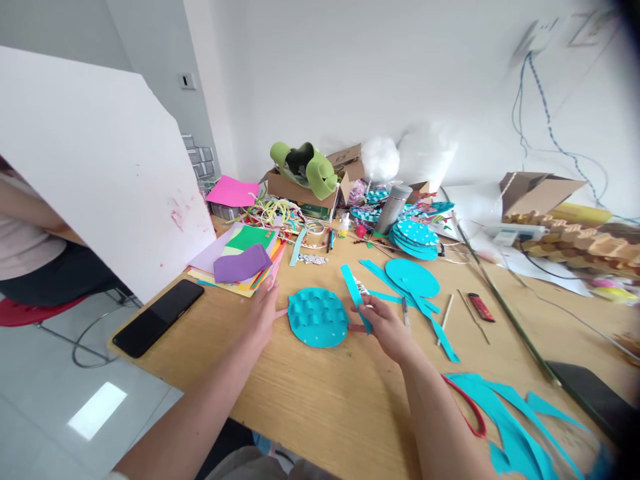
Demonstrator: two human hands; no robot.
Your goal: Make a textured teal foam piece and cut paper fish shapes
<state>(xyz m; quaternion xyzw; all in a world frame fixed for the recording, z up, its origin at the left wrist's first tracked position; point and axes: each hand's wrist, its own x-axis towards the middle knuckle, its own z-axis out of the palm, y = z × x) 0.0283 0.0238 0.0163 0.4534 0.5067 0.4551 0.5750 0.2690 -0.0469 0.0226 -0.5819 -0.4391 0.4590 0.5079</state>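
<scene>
The person's left hand is loosely spread, gripping nothing visible, with one digit at the side of the blue disc, probably to steady it. The right hand pinches a blue strip near one end, apparently so that its length is left free. A white tube shows just behind the strip; whether those fingers also hold it cannot be told. The disc rests on the counter between both sets of fingers, roundish, with rows of raised loops on its far part and pale dots on the smoother near part.
</scene>
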